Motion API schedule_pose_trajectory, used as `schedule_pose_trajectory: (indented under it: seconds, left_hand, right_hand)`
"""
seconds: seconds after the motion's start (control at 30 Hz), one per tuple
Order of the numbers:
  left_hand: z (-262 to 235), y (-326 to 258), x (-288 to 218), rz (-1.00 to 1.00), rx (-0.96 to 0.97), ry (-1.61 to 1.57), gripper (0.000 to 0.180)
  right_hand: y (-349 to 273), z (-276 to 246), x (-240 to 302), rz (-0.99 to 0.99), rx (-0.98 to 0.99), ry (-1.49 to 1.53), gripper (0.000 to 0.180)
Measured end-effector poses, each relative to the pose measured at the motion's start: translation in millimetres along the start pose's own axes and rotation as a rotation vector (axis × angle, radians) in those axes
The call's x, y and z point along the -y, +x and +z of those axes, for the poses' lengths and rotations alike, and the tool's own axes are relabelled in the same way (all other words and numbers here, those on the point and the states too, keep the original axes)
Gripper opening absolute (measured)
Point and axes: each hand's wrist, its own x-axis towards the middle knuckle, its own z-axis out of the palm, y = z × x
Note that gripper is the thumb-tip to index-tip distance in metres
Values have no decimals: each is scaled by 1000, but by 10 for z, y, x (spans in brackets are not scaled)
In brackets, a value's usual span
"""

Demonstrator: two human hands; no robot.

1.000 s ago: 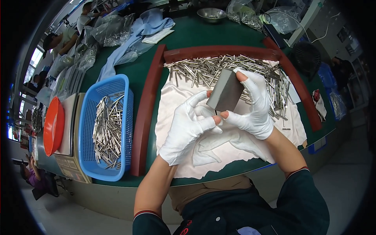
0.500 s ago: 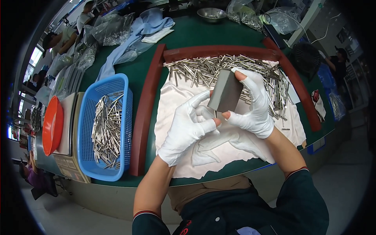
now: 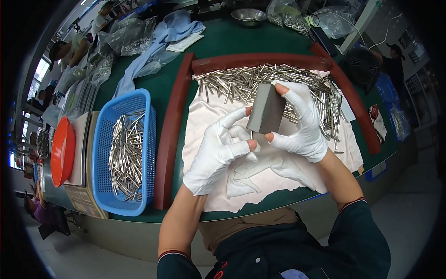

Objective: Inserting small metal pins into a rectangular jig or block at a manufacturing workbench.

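Note:
A grey rectangular block (image 3: 266, 109) is held up over the pale cloth by my right hand (image 3: 302, 128), gloved in white with bare thumb and fingertips, its fingers closed round the right side. My left hand (image 3: 218, 151), gloved the same way, reaches in from the left. Its index fingertip rests at the block's left edge. A thin metal pin (image 3: 252, 134) stands up from the left thumb tip to the block's underside; its lower end is hidden by the fingers. Behind the block lie loose metal pins (image 3: 227, 83) in a wide heap.
A red-brown frame (image 3: 174, 139) borders the pale cloth (image 3: 200, 118). Left of it stands a blue basket (image 3: 98, 153) of metal pins, beside a red-orange dish (image 3: 62, 151). A crumpled white cloth (image 3: 278, 169) lies below my hands. A metal bowl (image 3: 249, 16) sits far back.
The block is turned slightly more upright and has shifted a little left together with both hands. The grip of each hand looks the same.

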Motion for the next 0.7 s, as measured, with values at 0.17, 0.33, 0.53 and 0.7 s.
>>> schedule_pose_trajectory:
  seconds: [0.17,0.33,0.53,0.7]
  left_hand:
    - [-79,5,2,83,17,8,70]
    - [-42,14,20,29,34,-13,70]
    - [-43,17,16,35,23,-2,72]
    - [-44,40,84,42,10,-57,77]
  right_hand:
    - [-24,-65,-95,34,86,-59,80]
    - [-4,26,18,46,-29,22,79]
    - [24,-39,-10,-13,-4,-42,79]
    - [15,-103,-43,65,-22,-78,80]
